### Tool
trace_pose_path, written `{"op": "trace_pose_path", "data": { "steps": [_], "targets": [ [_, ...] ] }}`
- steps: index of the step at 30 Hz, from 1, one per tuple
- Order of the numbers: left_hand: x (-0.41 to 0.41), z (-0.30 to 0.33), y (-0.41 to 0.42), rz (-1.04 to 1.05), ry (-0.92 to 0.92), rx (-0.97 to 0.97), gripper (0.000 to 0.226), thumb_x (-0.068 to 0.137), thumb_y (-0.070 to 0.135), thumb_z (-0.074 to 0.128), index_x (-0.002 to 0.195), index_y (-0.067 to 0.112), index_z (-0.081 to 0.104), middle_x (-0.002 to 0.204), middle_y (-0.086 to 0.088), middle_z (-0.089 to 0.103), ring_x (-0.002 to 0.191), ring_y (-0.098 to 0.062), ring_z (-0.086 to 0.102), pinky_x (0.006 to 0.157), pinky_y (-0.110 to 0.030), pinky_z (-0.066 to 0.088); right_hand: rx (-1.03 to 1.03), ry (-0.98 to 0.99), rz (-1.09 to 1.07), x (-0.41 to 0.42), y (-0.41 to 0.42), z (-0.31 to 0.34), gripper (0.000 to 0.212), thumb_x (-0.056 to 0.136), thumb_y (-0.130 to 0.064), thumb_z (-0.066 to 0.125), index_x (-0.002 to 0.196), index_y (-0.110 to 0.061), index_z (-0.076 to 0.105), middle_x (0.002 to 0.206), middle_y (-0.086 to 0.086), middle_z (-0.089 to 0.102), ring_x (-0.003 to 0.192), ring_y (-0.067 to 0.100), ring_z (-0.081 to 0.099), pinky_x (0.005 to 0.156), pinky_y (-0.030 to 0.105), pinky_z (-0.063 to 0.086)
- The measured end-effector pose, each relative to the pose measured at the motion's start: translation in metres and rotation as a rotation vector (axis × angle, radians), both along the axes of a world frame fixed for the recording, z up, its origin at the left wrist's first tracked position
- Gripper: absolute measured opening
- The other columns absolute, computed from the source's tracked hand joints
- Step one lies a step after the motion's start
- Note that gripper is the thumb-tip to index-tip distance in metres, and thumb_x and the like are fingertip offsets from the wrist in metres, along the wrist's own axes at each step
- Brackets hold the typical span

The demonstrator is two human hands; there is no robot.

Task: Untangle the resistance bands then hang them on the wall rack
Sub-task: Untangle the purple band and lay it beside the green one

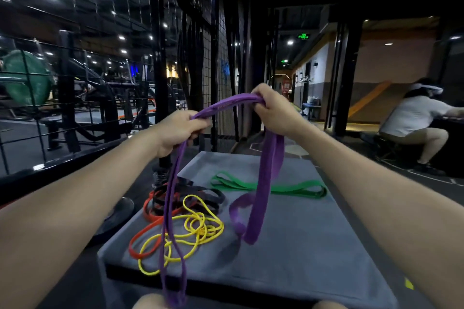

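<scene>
- Head view: dim gym; black wire mesh partition straight ahead, weight machines to the left, a seated person at far right. No wall rack clearly identifiable from here.
- Grey padded counter below the hands carries the bands: green band lying flat on its own at the far side; yellow band, orange band and black band heaped together at the near left.
- Purple band is held up over the counter. Left hand has its fingers curled round one stretch; right hand grips the other. An arch runs between them.
- Loops hang from each hand: the left one drops thin over the yellow heap toward the near edge, the right one hangs wide, its bottom folded near the counter.
- Judgement: step in hand is freeing purple from the pile. Whether the left loop threads through yellow cannot be told.
- To do it well: lift straight up, slowly, and watch whether yellow rises too. If it does, stop and feed the loop back out instead of pulling; rubber tightens under tension.
</scene>
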State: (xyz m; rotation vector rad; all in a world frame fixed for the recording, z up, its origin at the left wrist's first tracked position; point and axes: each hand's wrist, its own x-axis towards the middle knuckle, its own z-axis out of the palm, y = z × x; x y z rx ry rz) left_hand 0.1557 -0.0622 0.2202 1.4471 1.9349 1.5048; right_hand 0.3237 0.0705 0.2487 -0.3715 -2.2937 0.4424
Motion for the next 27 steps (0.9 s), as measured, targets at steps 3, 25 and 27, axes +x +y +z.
{"op": "trace_pose_path", "data": {
  "steps": [3, 25, 27],
  "targets": [
    [0.004, 0.005, 0.003, -0.059, -0.027, 0.023, 0.004, 0.089, 0.011, 0.058, 0.087, 0.014, 0.060, 0.074, -0.001, 0.054, 0.063, -0.012, 0.050, 0.062, -0.025, 0.045, 0.045, 0.006, -0.020, 0.000, -0.003, 0.020, 0.012, 0.095, -0.010, 0.042, 0.103, -0.008, 0.051, 0.067, -0.004, 0.044, 0.053, 0.009, 0.039, 0.042, 0.013, 0.032],
    [0.048, 0.016, 0.034, -0.255, -0.191, 0.187, 0.039, 0.076, 0.055, 0.055, 0.076, 0.017, 0.046, 0.063, 0.004, 0.032, 0.057, -0.011, 0.032, 0.066, -0.027, 0.038, -0.143, -0.034, 0.032, 0.004, -0.019, 0.025, 0.009, 0.094, -0.009, 0.041, 0.101, -0.013, 0.045, 0.075, -0.002, 0.045, 0.062, 0.010, 0.039, 0.053, 0.021, 0.034],
    [0.049, 0.014, 0.038, -0.245, -0.266, 0.260, 0.033, 0.085, 0.049, 0.052, 0.080, 0.016, 0.048, 0.059, 0.005, 0.030, 0.052, -0.009, 0.029, 0.058, -0.024, 0.030, -0.149, -0.066, 0.032, 0.006, -0.015, 0.019, 0.008, 0.094, -0.009, 0.043, 0.101, -0.013, 0.044, 0.074, -0.003, 0.044, 0.061, 0.010, 0.038, 0.053, 0.021, 0.034]
  ]
}}
